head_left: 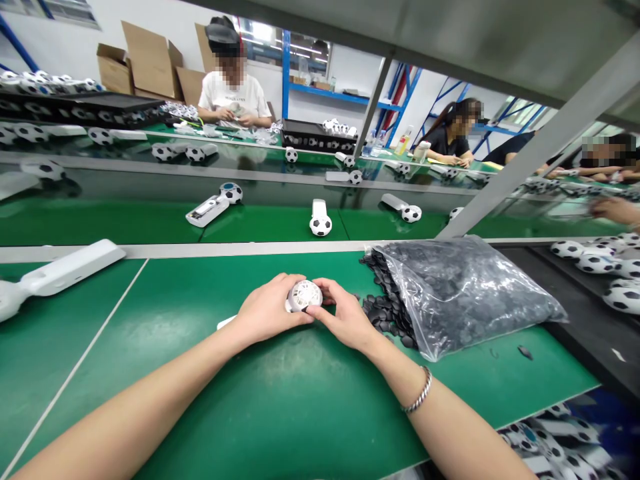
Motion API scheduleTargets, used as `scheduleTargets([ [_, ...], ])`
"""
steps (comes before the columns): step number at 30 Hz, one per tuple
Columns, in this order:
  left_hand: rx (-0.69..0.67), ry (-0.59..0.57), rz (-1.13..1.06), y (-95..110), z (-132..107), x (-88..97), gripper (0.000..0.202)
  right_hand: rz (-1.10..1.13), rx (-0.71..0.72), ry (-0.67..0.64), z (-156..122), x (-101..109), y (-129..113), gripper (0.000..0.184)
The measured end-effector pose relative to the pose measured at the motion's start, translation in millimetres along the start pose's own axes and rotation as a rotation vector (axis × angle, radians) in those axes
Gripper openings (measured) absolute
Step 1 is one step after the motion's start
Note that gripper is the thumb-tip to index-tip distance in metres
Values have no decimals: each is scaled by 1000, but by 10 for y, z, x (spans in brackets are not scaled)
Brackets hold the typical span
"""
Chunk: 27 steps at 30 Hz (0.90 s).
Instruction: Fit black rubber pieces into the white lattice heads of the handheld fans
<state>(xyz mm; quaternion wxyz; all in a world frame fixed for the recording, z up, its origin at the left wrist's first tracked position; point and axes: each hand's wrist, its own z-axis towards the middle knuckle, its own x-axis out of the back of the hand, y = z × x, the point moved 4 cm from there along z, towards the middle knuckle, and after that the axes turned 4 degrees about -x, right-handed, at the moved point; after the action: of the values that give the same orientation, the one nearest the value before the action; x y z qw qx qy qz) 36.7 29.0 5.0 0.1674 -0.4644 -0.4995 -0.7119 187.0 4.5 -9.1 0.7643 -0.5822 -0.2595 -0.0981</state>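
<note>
Low over the green mat, a white handheld fan (307, 295) with a round grille head faces up between my hands. My left hand (267, 308) is wrapped around it, hiding most of the handle; a white end shows beyond the wrist. The fingers and thumb of my right hand (345, 313) close on the right rim of the head, where a dark patch shows by the thumb. Just right of that hand, small black discs (387, 303) spill from a clear plastic bag (470, 293) full of similar pieces.
A white handheld fan (75, 267) lies at the left. Beyond a pale rail, football-patterned fans (321, 219) sit on a green conveyor. At right, a black tray (575, 293) holds more. A slanted metal post (530, 133) crosses the right side. Co-workers (235, 93) sit opposite.
</note>
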Motion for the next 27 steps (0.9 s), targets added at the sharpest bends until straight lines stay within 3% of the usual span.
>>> scheduleTargets([
  [9,17,-6,51,58,11,18,51,-25,2,25,-5,-33,-9,37],
  [13,-3,-33,48,67,-5,2,52,-15,-53,30,44,123,26,24],
  [17,-15,-83,38,33,-5,-10,63,-370,-203,189,58,560,172,9],
  [20,-45,-93,64,10,17,8,58,-660,-345,132,26,754,291,9],
  [24,-218,-45,194,45,33,21,55,-837,-380,-9,-14,734,299,10],
  [27,-226,4,278,31,28,4,60,-906,-361,-33,-35,617,204,7],
])
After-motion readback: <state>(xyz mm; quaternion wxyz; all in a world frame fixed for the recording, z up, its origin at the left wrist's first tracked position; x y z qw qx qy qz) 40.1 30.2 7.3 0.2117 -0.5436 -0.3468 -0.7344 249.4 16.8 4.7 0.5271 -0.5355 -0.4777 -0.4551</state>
